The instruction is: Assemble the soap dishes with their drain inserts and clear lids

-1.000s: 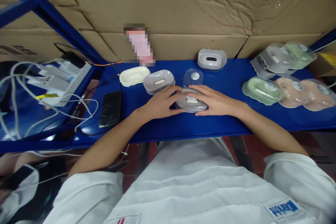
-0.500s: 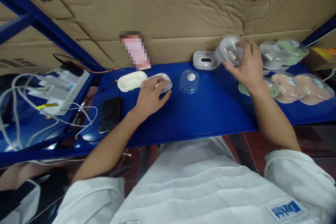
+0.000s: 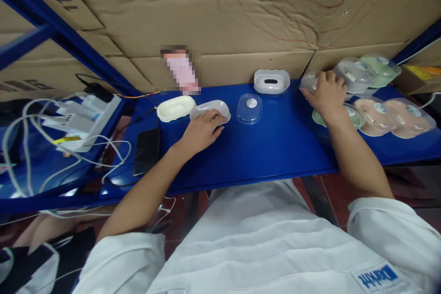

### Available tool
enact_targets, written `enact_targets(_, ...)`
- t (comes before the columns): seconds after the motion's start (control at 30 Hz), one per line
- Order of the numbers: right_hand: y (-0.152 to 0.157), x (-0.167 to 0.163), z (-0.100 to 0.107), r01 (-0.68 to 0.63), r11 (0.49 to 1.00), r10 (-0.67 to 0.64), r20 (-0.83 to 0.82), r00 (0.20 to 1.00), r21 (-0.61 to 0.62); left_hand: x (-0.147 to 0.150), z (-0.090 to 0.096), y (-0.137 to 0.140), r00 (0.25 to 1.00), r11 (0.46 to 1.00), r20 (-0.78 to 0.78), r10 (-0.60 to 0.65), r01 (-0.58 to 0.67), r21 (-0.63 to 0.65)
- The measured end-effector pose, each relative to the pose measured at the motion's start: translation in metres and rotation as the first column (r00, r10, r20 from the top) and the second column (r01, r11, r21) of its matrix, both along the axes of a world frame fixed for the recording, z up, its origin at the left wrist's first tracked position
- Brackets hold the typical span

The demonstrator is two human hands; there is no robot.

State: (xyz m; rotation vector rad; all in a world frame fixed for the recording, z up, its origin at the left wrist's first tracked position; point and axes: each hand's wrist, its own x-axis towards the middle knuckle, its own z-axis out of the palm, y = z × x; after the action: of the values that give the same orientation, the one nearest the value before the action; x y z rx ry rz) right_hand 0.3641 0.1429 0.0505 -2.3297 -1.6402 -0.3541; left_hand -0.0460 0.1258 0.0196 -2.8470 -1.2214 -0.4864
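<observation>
Head view: the right hand [image 3: 327, 94] curls around the right side of a lidded dish [image 3: 308, 82] by the back edge of the worktop [image 3: 268, 147], towards its right end, and appears to grasp it, thumb on the near side. The left hand [image 3: 203, 131] drapes bent fingers over the near rim of a grey dish [image 3: 209, 105], left of the worktop's middle; whether it grips or merely rests, I cannot tell.

Both dishes look light and stiff, probably moulded plastic, smooth enough to slip slightly. The lidded one seems best held low around its base, as its thin cover might shift or crack if squeezed; the grey one by its long sides.

Between the hands lies a loose lid [image 3: 248, 112], transparent, round-cornered, with a round label. At the back edge stands a slotted tray [image 3: 272, 86], pale and glossy with a wavy rim. An oval cream dish [image 3: 175, 108] sits just left of the grey one. Creased, matt cardboard [image 3: 213, 23] rises behind the back edge.
</observation>
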Motion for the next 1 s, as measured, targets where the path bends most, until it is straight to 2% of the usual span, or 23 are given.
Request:
enact_targets(0.13,0.001,-0.002,0.000,-0.037,0.999,0.037,-0.002,0.999,-0.002,0.001,0.002,-0.001,0.999,0.999,-0.023,-0.039,0.039,-0.007)
enact_targets(0.27,0.005,-0.005,-0.004,-0.114,0.992,0.113,-0.027,0.993,-0.055,0.002,0.002,-0.003,0.996,0.998,-0.051,-0.069,0.069,-0.008)
enact_targets(0.5,0.015,-0.005,-0.021,-0.177,0.982,0.171,-0.096,0.981,-0.058,0.005,-0.002,-0.007,0.992,0.996,-0.089,0.092,-0.090,0.020)
enact_targets(0.63,0.015,-0.003,-0.025,-0.147,0.986,0.147,-0.004,0.989,-0.080,0.005,-0.002,-0.007,0.990,0.995,-0.102,0.101,-0.101,0.006)
enact_targets(0.73,0.009,-0.013,-0.019,-0.183,0.983,0.184,0.060,0.981,-0.028,0.003,-0.003,-0.006,0.995,0.999,-0.090,0.051,-0.051,0.003)
enact_targets(0.8,0.001,-0.027,-0.011,-0.283,0.959,0.280,0.083,0.956,0.030,0.003,-0.004,-0.005,0.997,1.000,-0.076,0.019,-0.020,-0.007)
enact_targets(0.9,-0.012,-0.053,-0.005,-0.487,0.871,0.482,0.089,0.872,0.057,0.005,-0.006,-0.005,0.997,0.999,-0.068,-0.027,0.025,-0.023)
enact_targets(1.0,-0.018,-0.071,-0.016,-0.625,0.780,0.623,0.066,0.779,0.018,0.007,-0.006,-0.006,0.996,0.998,-0.068,-0.054,0.053,-0.013)
